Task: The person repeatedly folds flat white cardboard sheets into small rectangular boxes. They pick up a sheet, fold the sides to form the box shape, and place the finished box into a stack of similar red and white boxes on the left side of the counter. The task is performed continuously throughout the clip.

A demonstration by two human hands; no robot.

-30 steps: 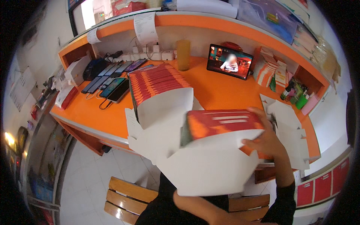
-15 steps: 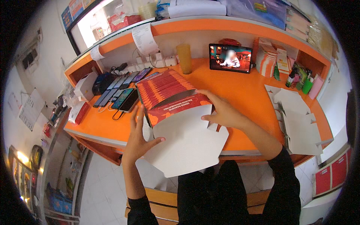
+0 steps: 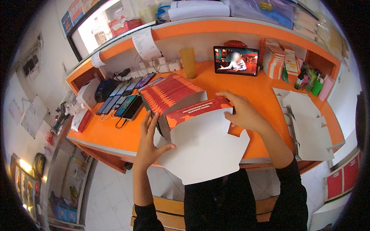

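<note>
A food-box carton point(image 3: 206, 150), white on its broad inner face with a red printed strip, tilts over the desk's front edge. My right hand point(image 3: 250, 113) is closed on its upper right corner, thumb on the near face and fingers behind. At its left side my left hand point(image 3: 148, 140) has its fingers spread; the thumb lies at the white panel's edge and the fingertips are by the stack's side. Just behind stands a stack of matching red-and-orange cartons point(image 3: 173, 90), packed close together.
Several phones point(image 3: 125, 106) with cables lie left of the stack. A yellow cup point(image 3: 188, 63) and a lit tablet point(image 3: 236, 61) stand at the back. White opened cartons point(image 3: 308, 127) lie on the right, near bottles point(image 3: 300, 79). The orange desk point(image 3: 266, 144) ends before my lap.
The carton in my right hand has moved right and a little toward me, opening a gap from the stack. My left hand has shifted slightly right.
</note>
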